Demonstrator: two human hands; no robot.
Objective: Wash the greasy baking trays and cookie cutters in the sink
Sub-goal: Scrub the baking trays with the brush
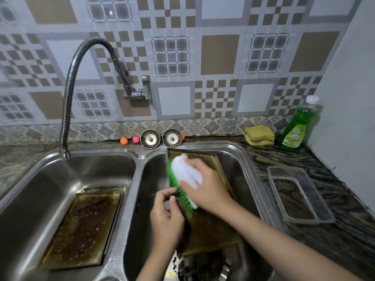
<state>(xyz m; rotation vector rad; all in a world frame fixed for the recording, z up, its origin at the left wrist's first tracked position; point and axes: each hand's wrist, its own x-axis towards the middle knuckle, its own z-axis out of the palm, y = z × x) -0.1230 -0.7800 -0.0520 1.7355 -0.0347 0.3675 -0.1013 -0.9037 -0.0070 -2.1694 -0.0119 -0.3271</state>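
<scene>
I am watching a double sink from above: in the right basin, my right hand is gripping a white-backed scrub brush with green bristles, its fingers wrapped over the brush body and pressing it onto a greasy baking tray that is leaning tilted toward 12 o'clock against the basin's far wall. My left hand is holding the tray's left edge at about 7 o'clock from the brush, fingers curled around the rim. Below the tray, at 6 o'clock, dark metal pieces are lying in the basin bottom, too blurred for me to name. In the left basin, at 9 o'clock, stacked baking trays are lying flat, the top one coated in brown grease. On the counter at 3 o'clock a clear plastic container is sitting; at 1 o'clock are yellow sponges and a green dish soap bottle. The faucet is arching over the left basin.
</scene>
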